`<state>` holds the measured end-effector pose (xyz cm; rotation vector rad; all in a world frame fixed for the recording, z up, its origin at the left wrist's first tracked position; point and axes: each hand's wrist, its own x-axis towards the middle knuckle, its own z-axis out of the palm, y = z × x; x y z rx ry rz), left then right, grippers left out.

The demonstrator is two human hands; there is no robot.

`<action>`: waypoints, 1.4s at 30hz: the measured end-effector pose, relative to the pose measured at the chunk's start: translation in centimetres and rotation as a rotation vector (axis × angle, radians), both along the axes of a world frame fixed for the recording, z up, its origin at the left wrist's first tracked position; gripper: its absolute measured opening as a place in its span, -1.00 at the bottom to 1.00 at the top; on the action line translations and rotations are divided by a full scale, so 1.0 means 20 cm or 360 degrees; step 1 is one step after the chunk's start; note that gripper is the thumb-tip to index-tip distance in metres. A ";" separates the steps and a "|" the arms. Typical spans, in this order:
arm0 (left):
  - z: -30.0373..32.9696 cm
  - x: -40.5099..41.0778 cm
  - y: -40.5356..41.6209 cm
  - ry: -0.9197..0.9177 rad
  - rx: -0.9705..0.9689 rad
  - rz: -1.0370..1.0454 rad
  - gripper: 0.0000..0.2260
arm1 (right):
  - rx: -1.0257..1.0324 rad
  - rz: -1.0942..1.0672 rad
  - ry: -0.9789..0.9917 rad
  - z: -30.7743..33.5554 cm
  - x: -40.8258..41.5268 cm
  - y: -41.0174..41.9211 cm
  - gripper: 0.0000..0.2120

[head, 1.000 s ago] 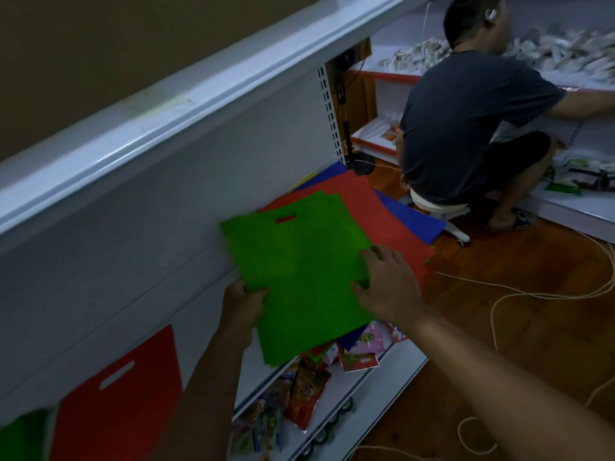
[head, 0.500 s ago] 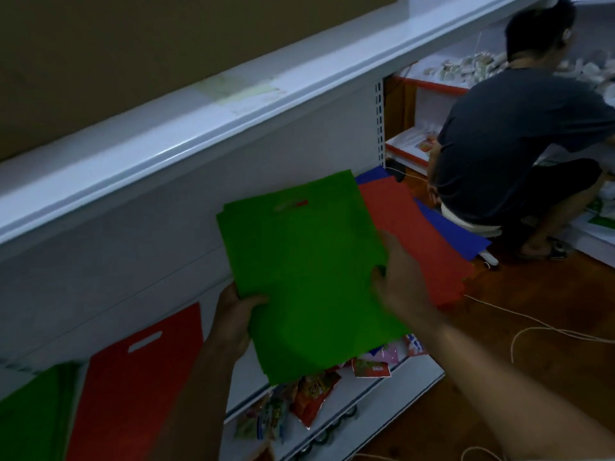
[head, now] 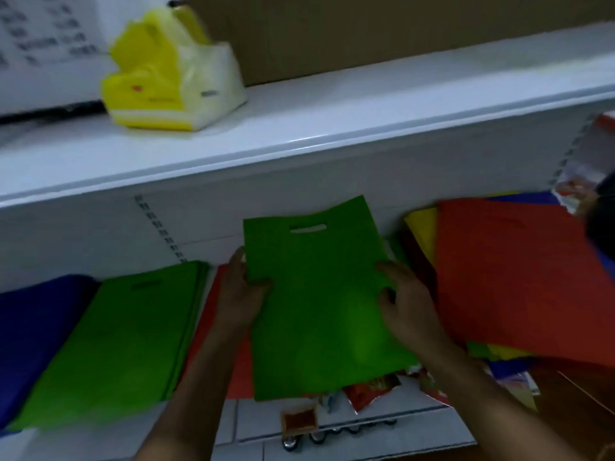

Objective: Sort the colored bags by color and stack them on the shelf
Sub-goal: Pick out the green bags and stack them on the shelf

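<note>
I hold a flat green bag (head: 319, 301) with a cut-out handle in front of the shelf, above a red bag (head: 238, 371). My left hand (head: 241, 294) grips its left edge, thumb on the front. My right hand (head: 407, 304) grips its right edge. To the left lie a green stack (head: 116, 344) and a blue stack (head: 30, 334). On the right sits a mixed pile with a red bag (head: 519, 277) on top and a yellow bag (head: 422, 231) showing beneath.
A white upper shelf (head: 332, 128) carries a yellow and white plastic bag (head: 169, 74). Snack packets (head: 372, 390) lie on the lower shelf under the held bag. Brown floor (head: 579, 387) is at the lower right. A person's hand (head: 575, 191) shows at the right edge.
My view has swung left, so the green and blue stacks have come into view. Both hands have carried the green bag left, away from the mixed pile, over a red bag.
</note>
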<state>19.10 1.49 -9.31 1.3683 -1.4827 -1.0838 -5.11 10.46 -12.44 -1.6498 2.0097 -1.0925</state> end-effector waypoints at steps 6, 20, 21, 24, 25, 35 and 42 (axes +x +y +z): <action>0.03 0.54 -0.10 -0.0281 -0.0065 0.0195 -0.40 | 0.0126 0.0186 -0.0005 0.03 0.54 -0.18 -0.45; -0.12 1.67 -0.41 -0.0676 0.0032 0.0315 -0.52 | 0.0395 0.0345 0.0070 -0.04 1.62 -0.47 -0.42; -0.13 1.72 -0.43 -0.0727 0.0026 0.0320 -0.51 | 0.0415 0.0353 0.0095 -0.05 1.67 -0.48 -0.43; -0.20 1.85 -0.46 -0.0839 0.0078 0.0329 -0.50 | 0.0474 0.0380 0.0167 -0.09 1.80 -0.50 -0.44; -0.23 1.88 -0.47 -0.0872 0.0071 0.0319 -0.51 | 0.0501 0.0390 0.0183 -0.10 1.83 -0.51 -0.44; -0.44 1.96 -0.53 -0.1165 0.0306 -0.0005 -0.81 | 0.0906 0.0485 0.0657 -0.27 1.99 -0.52 -0.41; -0.35 1.89 -0.47 -0.1043 0.0169 0.0006 -0.55 | 0.0676 0.0412 0.0607 -0.22 1.91 -0.49 -0.37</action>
